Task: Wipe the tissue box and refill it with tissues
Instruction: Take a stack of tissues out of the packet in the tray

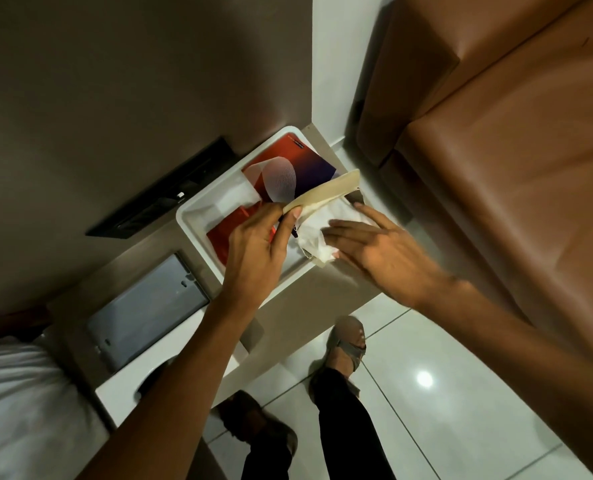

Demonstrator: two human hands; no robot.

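Observation:
The beige tissue box (326, 190) sits at the right edge of a white tray (198, 230) on a narrow counter. My left hand (257, 247) pinches the box's beige lid or flap between thumb and fingers and holds it lifted. A wad of white tissues (317, 225) lies in the opening under the flap. My right hand (374, 244) rests flat on the tissues with the fingers stretched out and holds nothing. Most of the box body is hidden by both hands and the tissues.
A red and purple booklet (288, 168) lies in the tray. A grey metal plate (149, 306) is set in the counter to the left, below a black wall panel (170, 192). A brown sofa (495, 150) stands right, white bedding (18, 393) lower left. My sandalled feet (347, 344) are on tiles.

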